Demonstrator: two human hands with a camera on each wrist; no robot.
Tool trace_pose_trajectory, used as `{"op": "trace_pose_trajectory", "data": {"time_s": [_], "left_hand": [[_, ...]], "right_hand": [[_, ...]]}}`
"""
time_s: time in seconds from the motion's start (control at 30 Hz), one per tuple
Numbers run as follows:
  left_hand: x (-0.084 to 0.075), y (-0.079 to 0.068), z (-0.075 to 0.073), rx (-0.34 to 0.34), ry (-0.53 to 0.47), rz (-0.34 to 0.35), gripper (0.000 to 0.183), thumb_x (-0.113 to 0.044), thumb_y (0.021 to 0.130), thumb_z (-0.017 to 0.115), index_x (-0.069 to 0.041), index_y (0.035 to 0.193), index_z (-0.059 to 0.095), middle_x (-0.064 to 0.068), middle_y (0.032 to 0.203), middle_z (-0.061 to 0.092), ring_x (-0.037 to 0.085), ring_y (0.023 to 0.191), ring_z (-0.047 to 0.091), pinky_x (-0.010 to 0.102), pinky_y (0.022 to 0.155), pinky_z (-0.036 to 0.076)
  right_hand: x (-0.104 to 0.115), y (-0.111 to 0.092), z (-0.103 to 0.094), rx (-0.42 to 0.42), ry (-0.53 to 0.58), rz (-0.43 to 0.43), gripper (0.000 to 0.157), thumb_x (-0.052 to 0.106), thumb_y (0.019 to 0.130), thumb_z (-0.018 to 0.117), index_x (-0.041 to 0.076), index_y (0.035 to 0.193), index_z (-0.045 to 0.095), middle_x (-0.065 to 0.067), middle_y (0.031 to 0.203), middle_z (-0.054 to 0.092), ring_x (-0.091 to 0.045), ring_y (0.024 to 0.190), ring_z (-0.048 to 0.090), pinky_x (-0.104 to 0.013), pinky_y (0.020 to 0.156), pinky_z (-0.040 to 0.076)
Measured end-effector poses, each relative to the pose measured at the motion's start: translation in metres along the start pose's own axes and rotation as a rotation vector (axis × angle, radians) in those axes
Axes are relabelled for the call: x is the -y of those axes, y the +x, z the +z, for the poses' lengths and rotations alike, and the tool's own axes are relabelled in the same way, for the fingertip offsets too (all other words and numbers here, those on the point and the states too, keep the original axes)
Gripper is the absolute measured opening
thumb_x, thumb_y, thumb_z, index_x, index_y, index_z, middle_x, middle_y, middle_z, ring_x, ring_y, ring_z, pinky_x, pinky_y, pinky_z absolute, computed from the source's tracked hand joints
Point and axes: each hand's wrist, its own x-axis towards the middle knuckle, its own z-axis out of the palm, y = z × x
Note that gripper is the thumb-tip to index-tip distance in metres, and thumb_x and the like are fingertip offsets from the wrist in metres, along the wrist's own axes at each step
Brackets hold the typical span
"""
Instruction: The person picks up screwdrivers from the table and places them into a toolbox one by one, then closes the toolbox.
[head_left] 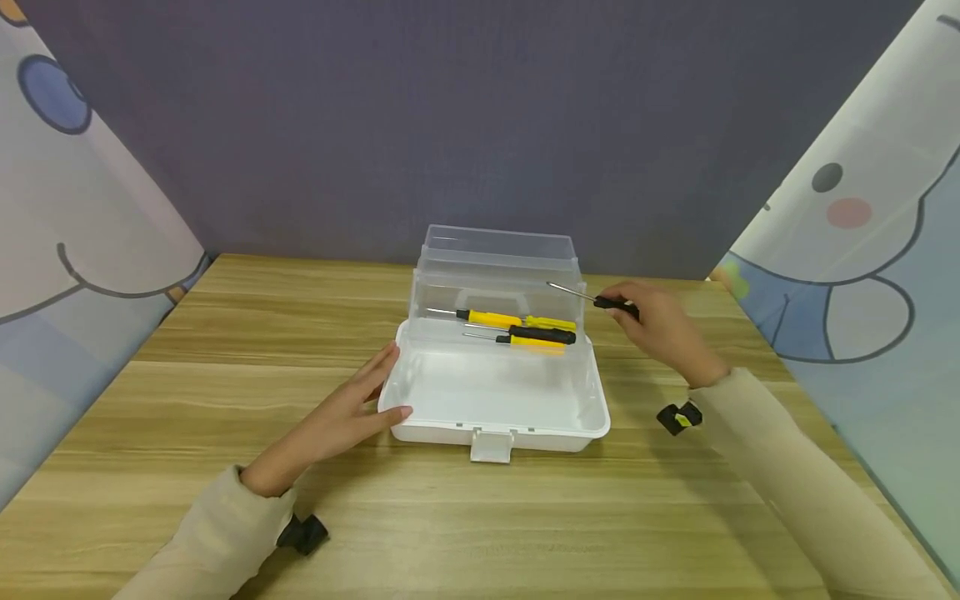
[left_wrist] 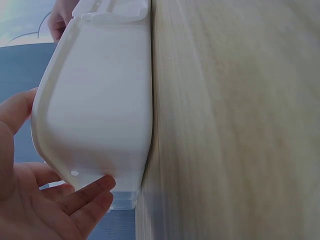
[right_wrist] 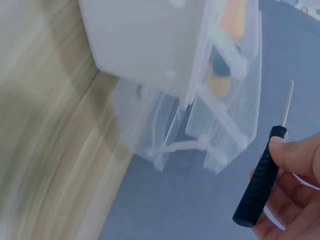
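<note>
A white plastic toolbox point(head_left: 495, 437) stands with its lid up and its clear tray point(head_left: 450, 335) raised at the back. In the tray lie several screwdrivers, among them a yellow-and-black one point(head_left: 491, 318), a yellow one point(head_left: 551, 322) and a black one point(head_left: 542, 334). My left hand point(head_left: 348, 417) rests spread along the box's left side, thumb on the front corner rim; fingertips touch the outer wall in the left wrist view. My right hand point(head_left: 656, 323) grips a black-handled screwdriver point(right_wrist: 260, 180) by its handle, right of the tray, its shaft pointing left. The box's lower compartment is bare inside.
The box stands on a wood-grain table point(head_left: 247, 367). Behind rises a dark grey panel point(head_left: 480, 125), with cartoon-printed sheets point(head_left: 832, 250) on both sides. Black wrist-worn pieces point(head_left: 303, 533) hang by the sleeves. Clear hinge arms point(right_wrist: 222, 112) join the tray to the box.
</note>
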Motion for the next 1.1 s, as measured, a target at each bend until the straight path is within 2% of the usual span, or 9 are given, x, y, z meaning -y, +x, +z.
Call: {"op": "trace_pose_trajectory", "data": {"time_s": [0.3, 0.47, 0.73, 1.1], "left_hand": [[0.001, 0.0, 0.0, 0.003, -0.014, 0.004, 0.087, -0.034, 0.089, 0.065, -0.003, 0.15, 0.011, 0.012, 0.158, 0.002, 0.032, 0.142, 0.011, 0.048, 0.105, 0.033], [0.002, 0.0, 0.0, 0.003, -0.018, 0.001, 0.087, -0.035, 0.09, 0.064, -0.004, 0.151, 0.01, 0.011, 0.158, 0.001, 0.032, 0.142, 0.01, 0.047, 0.105, 0.032], [0.002, 0.0, 0.0, 0.003, -0.009, 0.006, 0.087, -0.035, 0.09, 0.064, -0.003, 0.15, 0.011, 0.011, 0.158, 0.002, 0.032, 0.143, 0.01, 0.048, 0.105, 0.032], [0.0, 0.0, 0.0, 0.006, -0.011, 0.003, 0.087, -0.036, 0.09, 0.064, -0.005, 0.151, 0.01, 0.009, 0.158, 0.001, 0.031, 0.143, 0.01, 0.048, 0.105, 0.032]], "right_hand": [[0.021, 0.014, 0.011, 0.146, 0.072, -0.03, 0.022, -0.004, 0.086, 0.064, -0.002, 0.108, 0.065, -0.016, 0.103, 0.066, -0.021, 0.075, 0.056, -0.034, 0.062, 0.044], [0.031, 0.022, 0.015, 0.217, 0.098, -0.041, 0.022, -0.002, 0.088, 0.063, -0.001, 0.11, 0.065, -0.013, 0.101, 0.064, -0.022, 0.083, 0.059, -0.036, 0.068, 0.049], [0.042, 0.033, 0.018, 0.231, 0.088, -0.089, 0.02, -0.003, 0.087, 0.063, -0.004, 0.107, 0.064, -0.014, 0.099, 0.064, -0.024, 0.086, 0.06, -0.039, 0.072, 0.051], [0.055, 0.05, 0.023, 0.29, 0.04, -0.054, 0.023, 0.0, 0.089, 0.063, -0.001, 0.112, 0.064, -0.013, 0.105, 0.063, -0.024, 0.089, 0.061, -0.037, 0.076, 0.052]]}}
